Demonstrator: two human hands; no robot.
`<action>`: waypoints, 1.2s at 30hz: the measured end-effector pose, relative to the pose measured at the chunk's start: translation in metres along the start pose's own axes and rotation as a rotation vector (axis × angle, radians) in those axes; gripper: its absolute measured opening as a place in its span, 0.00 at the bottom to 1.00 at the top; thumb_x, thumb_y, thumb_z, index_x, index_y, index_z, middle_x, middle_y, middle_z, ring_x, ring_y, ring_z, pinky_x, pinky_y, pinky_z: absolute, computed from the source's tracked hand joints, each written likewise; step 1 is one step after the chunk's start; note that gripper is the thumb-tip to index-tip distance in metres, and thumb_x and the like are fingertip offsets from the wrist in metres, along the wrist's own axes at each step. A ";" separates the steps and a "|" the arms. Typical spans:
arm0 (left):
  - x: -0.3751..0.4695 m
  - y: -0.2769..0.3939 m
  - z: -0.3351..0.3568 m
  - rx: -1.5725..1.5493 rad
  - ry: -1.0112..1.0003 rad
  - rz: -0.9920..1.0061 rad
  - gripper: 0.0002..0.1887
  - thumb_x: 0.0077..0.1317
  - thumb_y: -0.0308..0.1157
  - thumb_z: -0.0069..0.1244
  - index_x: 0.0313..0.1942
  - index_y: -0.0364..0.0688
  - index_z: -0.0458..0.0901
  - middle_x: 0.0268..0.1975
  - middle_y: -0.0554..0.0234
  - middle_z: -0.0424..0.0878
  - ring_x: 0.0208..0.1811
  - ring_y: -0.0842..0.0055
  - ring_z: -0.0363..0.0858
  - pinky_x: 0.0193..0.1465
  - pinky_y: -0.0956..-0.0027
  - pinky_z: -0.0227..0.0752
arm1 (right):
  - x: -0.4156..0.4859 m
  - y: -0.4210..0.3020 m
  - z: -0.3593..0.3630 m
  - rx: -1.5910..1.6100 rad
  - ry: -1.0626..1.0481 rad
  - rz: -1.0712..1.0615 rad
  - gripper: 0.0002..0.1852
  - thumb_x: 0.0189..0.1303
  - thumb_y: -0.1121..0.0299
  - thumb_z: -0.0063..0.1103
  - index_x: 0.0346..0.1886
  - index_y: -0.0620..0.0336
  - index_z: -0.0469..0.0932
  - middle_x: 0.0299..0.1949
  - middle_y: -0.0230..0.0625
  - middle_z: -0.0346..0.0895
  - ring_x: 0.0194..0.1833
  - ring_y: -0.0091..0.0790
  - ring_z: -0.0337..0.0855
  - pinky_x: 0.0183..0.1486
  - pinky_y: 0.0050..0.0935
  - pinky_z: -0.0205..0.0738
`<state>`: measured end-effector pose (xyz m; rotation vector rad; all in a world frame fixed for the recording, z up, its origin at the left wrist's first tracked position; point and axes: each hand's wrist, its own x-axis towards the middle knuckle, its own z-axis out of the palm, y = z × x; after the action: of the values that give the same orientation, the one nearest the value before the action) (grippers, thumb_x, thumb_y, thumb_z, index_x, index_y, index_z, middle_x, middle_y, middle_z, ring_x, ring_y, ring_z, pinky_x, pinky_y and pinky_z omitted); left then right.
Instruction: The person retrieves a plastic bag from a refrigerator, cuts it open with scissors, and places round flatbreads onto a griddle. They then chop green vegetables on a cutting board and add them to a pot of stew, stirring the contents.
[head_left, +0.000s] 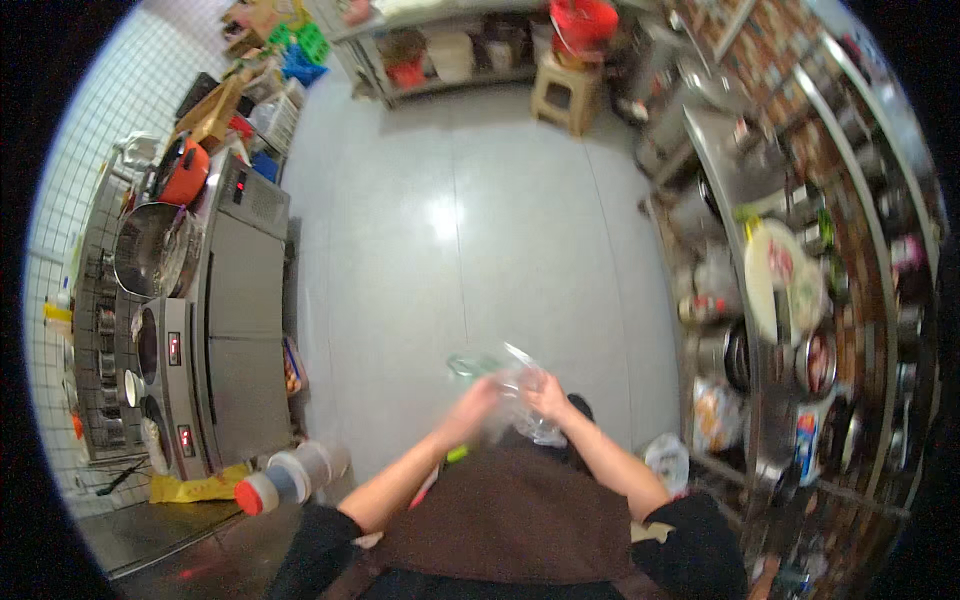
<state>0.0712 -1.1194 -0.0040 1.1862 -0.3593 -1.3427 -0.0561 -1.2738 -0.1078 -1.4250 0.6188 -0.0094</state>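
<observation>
In front of my brown apron (510, 510), both hands are raised close together over the floor. Crumpled clear plastic (536, 429), apparently a thin bag, spreads between and below them. My right hand (546, 395) grips this plastic, and a shiny strip of it sticks up past the fingers. My left hand (478, 401) is blurred by motion and closes on the plastic's other side. Just beyond the left fingers shows a green-tinted clear piece (472, 365); I cannot tell whether it belongs to the same bag.
A steel counter with induction cookers (169, 352), a large wok (150, 247) and an orange pot (186, 172) runs along the left. To the right, a steel worktable holds a cutting board with a cleaver (769, 262) and a metal bowl (816, 364). A plastic stool (566, 97) stands ahead.
</observation>
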 end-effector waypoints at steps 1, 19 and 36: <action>0.005 0.011 -0.018 0.445 0.070 0.165 0.29 0.65 0.35 0.53 0.65 0.39 0.66 0.69 0.48 0.65 0.71 0.60 0.62 0.72 0.56 0.57 | 0.031 -0.005 0.006 -0.025 0.154 0.114 0.16 0.62 0.70 0.60 0.53 0.62 0.76 0.43 0.36 0.80 0.42 0.30 0.81 0.45 0.31 0.79; 0.161 0.213 -0.382 0.816 0.809 0.389 0.22 0.46 0.32 0.68 0.43 0.39 0.81 0.44 0.53 0.85 0.48 0.64 0.84 0.53 0.64 0.75 | 0.507 -0.175 0.197 0.458 -1.078 0.443 0.19 0.63 0.71 0.61 0.58 0.57 0.74 0.52 0.33 0.78 0.52 0.28 0.79 0.54 0.29 0.76; 0.359 0.502 -0.792 -0.528 0.561 0.252 0.13 0.70 0.35 0.47 0.54 0.47 0.74 0.50 0.61 0.78 0.49 0.72 0.79 0.52 0.62 0.77 | 0.902 -0.449 0.384 -0.508 -0.617 -1.000 0.46 0.46 0.60 0.75 0.71 0.54 0.61 0.73 0.48 0.54 0.74 0.58 0.50 0.73 0.51 0.55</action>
<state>1.0705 -1.1814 -0.0797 0.9734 0.2357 -0.7684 1.0184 -1.3300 -0.0429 -1.9757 -0.6786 -0.2055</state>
